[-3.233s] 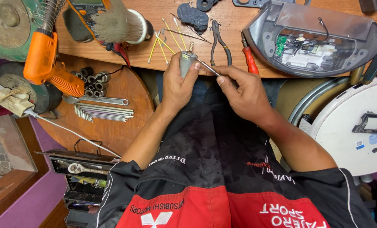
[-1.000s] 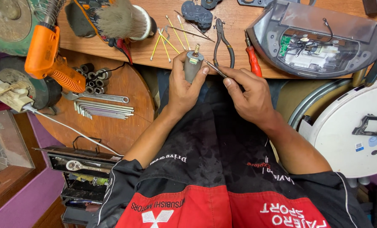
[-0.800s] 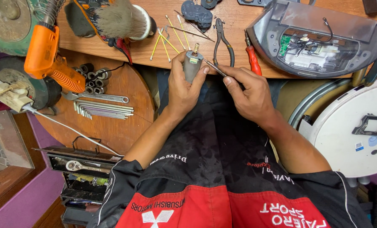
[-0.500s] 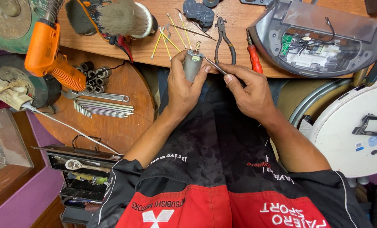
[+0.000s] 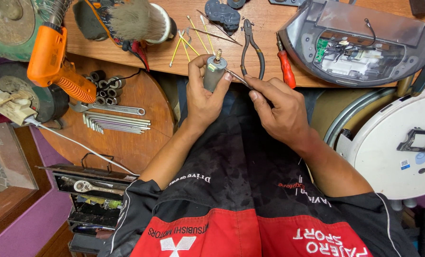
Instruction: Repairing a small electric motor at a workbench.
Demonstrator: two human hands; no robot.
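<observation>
item: small motor point(image 5: 214, 72), grey, brass worm gear on top, upright, centre top of frame at the bench edge. left hand point(image 5: 204, 97) wraps it, thumb and fingers closed on the casing. right hand point(image 5: 279, 112) pinches a thin metal probe point(image 5: 236, 77), tip touching the motor's side. pliers point(image 5: 251, 47) and red screwdriver point(image 5: 285, 66) lie just above. risk: probe may skid off the rounded casing into the left thumb; a loosened grip could drop the motor into the lap.
</observation>
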